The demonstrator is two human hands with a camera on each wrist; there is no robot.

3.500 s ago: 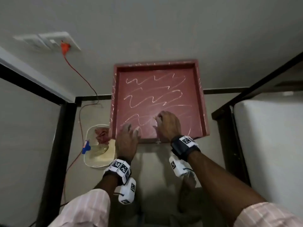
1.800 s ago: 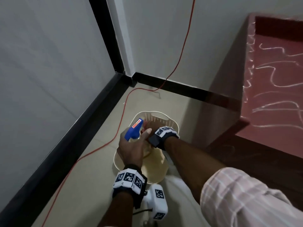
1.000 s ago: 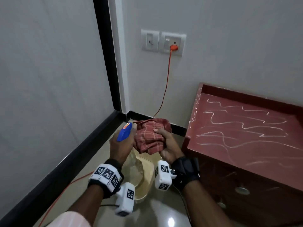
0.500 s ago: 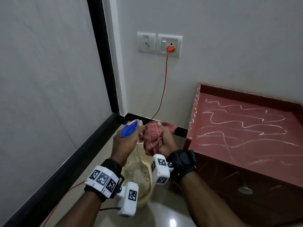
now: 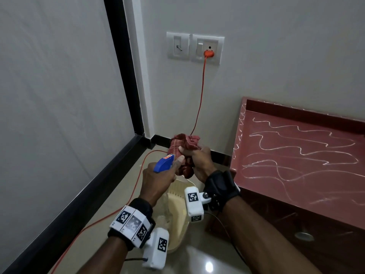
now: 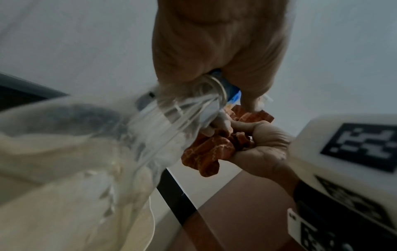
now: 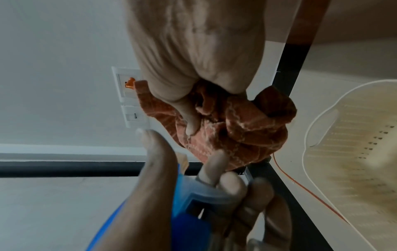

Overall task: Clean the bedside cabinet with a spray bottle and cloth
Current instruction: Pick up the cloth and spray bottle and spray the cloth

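Now clear spray bottle point(image 5: 165, 196) over basket point(image 5: 177, 232)

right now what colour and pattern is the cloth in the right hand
The cloth is reddish orange with thin pale check lines, clearest in the right wrist view.

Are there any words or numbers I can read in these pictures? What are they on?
No words or numbers can be read.
The red and white label on the spray bottle: too small and blurred.
The white tags on the wrist bands: black-and-white square code patterns only, no letters.
The cabinet top: white squiggles, not writing.
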